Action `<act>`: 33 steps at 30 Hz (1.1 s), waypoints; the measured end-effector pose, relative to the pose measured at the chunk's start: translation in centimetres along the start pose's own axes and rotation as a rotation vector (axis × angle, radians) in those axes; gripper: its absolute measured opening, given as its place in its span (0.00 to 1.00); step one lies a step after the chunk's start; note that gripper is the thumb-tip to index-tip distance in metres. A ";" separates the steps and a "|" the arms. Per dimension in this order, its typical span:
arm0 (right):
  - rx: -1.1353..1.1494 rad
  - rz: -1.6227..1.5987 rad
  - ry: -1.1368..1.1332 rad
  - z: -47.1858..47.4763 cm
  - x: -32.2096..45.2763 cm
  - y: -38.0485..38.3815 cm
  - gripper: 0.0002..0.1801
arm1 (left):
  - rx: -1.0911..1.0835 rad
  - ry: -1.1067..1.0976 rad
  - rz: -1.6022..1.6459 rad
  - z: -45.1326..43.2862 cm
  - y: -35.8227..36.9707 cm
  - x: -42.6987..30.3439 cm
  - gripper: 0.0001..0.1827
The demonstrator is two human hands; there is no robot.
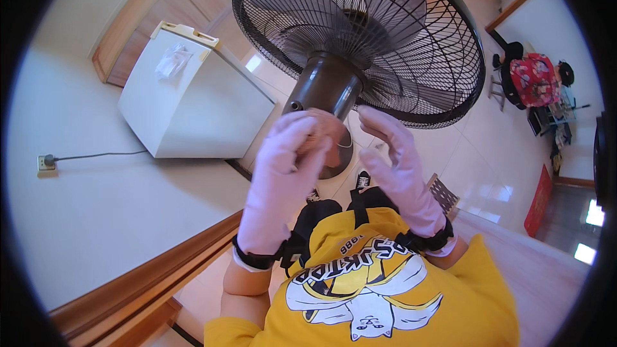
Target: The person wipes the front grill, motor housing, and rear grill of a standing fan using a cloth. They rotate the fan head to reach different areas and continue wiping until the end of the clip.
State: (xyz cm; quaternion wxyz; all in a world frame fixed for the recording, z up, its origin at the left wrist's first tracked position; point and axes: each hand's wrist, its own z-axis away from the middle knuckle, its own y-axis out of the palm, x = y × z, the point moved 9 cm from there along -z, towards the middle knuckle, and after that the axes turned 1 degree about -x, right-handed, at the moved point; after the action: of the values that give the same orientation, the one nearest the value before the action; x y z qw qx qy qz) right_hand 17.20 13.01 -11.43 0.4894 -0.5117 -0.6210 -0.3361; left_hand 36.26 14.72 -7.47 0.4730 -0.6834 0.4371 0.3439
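A dark pedestal fan stands before me, with its motor housing (330, 82) turned towards me. Behind the wire guard (434, 106) its broad blades (294, 2) show. My left hand (284, 147), in a pale lilac glove, grips a crumpled brownish-pink cloth (330, 127) just below the housing; whether the cloth touches the fan I cannot tell. To the right, beneath the guard's lower rim, my right hand (395, 154) wears a matching glove. It holds nothing, and its thumb and fingers are apart. Partly hidden by the cloth, the fan's round base (340, 166) rests on the floor.
A white refrigerator (217, 111) with a plastic bag on top stands at left. Its cord runs to a wall socket (46, 164). Wooden trim (159, 270) crosses the lower left. At right is a chair with a red floral cover (532, 79), farther off over the tiled floor (475, 159).
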 end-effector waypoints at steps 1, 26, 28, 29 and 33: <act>0.002 0.066 -0.055 0.1 0.7 0.9 0.36 | 0.061 -0.056 0.094 0.1 1.1 0.4 0.16; -0.474 0.850 -0.261 -6.1 -0.1 2.8 0.21 | 0.046 0.094 -0.282 0.0 0.4 7.4 0.58; -0.451 0.993 -0.308 -6.9 -0.6 3.7 0.22 | 0.053 0.109 -0.251 0.0 1.3 7.8 0.60; -0.442 0.985 -0.279 -7.0 -1.1 3.7 0.22 | 0.054 0.106 -0.280 0.0 1.6 8.0 0.60; -0.325 0.903 -0.218 -7.0 -2.1 4.3 0.25 | 0.039 0.088 -0.333 -0.2 2.2 9.1 0.61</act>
State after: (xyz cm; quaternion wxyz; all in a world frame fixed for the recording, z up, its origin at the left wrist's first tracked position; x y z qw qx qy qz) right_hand 23.16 6.99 -11.76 0.4322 -0.8317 -0.3245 -0.1273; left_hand 37.76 11.70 -16.24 0.5171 -0.7515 0.3446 0.2217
